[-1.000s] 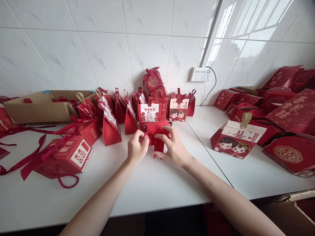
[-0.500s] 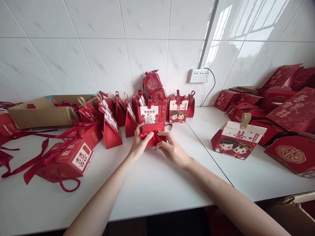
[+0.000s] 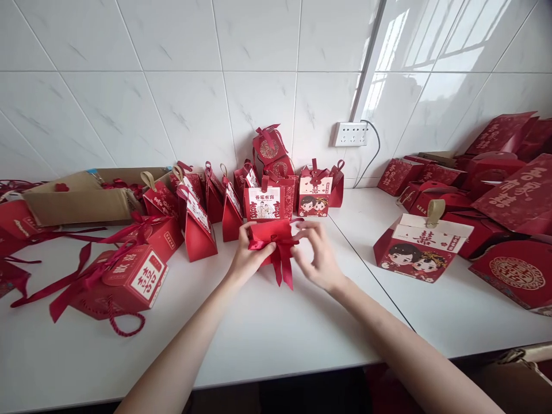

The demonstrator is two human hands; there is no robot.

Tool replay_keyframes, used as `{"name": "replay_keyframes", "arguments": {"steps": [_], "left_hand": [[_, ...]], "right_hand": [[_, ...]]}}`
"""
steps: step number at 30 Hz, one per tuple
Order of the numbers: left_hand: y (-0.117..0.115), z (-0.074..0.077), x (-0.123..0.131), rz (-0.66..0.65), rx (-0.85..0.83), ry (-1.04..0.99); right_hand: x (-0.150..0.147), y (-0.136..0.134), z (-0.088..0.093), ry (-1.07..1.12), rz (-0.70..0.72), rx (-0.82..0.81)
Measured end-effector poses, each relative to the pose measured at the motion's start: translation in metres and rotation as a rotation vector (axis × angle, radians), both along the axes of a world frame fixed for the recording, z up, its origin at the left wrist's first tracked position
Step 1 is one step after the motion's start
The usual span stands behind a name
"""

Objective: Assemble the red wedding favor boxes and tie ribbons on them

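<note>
A small red gift box is in front of me at the middle of the table. My left hand grips its left side, thumb pressed on the front near the red ribbon. The ribbon is gathered at the front of the box, with two tails hanging down. On the right side, my right hand has its thumb and fingertips closed at the ribbon's right end by the box. Part of the box is hidden by the hands and ribbon.
Several upright red boxes, including a couple-printed one, stand along the tiled wall. Ribboned boxes and a cardboard carton lie left. At right are a cartoon-printed box and a pile of red boxes. A power socket is on the wall.
My right hand has moved to the right, off the middle of the box. The ribbon tails now hang down in front. My left hand still holds the box.
</note>
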State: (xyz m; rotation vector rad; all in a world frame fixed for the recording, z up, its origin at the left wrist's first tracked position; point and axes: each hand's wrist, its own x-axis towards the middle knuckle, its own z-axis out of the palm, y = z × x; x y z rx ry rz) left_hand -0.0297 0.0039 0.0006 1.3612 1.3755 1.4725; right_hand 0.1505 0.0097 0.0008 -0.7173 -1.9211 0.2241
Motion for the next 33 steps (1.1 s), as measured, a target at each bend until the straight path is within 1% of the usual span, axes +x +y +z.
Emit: {"name": "replay_keyframes", "arguments": {"steps": [1, 2, 3, 5, 6, 7, 9, 11, 12, 16, 20, 24, 28, 31, 32, 33], "left_hand": [[0.000, 0.000, 0.000, 0.008, -0.003, 0.006], [-0.001, 0.001, 0.000, 0.013, -0.001, 0.007], [0.000, 0.000, -0.001, 0.021, 0.006, 0.006], [0.000, -0.001, -0.002, 0.042, 0.026, 0.010], [0.001, -0.002, -0.002, 0.050, 0.032, 0.013], [0.001, -0.003, -0.003, 0.055, 0.036, 0.016], [0.002, -0.003, -0.004, 0.053, 0.039, 0.017], [0.001, -0.003, -0.004, 0.041, 0.036, 0.018], [0.000, -0.002, -0.004, 0.034, 0.034, 0.016], [0.000, -0.001, -0.004, 0.019, 0.038, 0.006], [0.001, -0.003, -0.004, 0.033, 0.048, 0.014], [0.001, -0.004, -0.005, 0.037, 0.023, 0.040], [0.001, -0.003, -0.006, 0.030, 0.011, 0.027], [0.001, -0.003, -0.006, 0.016, 0.012, 0.017], [0.001, -0.003, -0.006, 0.013, 0.014, 0.016], [0.001, -0.004, -0.006, 0.014, 0.018, 0.015]], "right_hand": [[0.004, 0.000, 0.005, -0.001, -0.068, -0.120], [0.007, 0.000, 0.009, -0.048, -0.100, -0.266], [0.009, 0.000, 0.013, -0.128, -0.086, -0.424], [0.010, -0.002, 0.017, -0.290, 0.037, -0.700], [0.008, -0.004, 0.017, -0.325, 0.107, -0.792], [0.006, -0.006, 0.016, -0.325, 0.173, -0.859], [0.000, -0.010, 0.013, -0.254, 0.265, -0.945], [-0.005, -0.012, 0.010, -0.180, 0.311, -0.973], [-0.005, -0.012, 0.010, -0.174, 0.330, -0.958], [0.000, -0.003, 0.008, -0.278, 0.371, -0.823], [0.008, 0.006, 0.010, -0.320, 0.359, -0.808], [0.013, 0.009, 0.013, -0.348, 0.356, -0.852], [0.016, 0.010, 0.016, -0.464, 0.309, -0.904], [0.022, 0.010, 0.023, -0.545, 0.268, -0.955], [0.025, 0.009, 0.027, -0.579, 0.284, -1.002], [0.028, 0.007, 0.030, -0.619, 0.331, -1.062]]}}
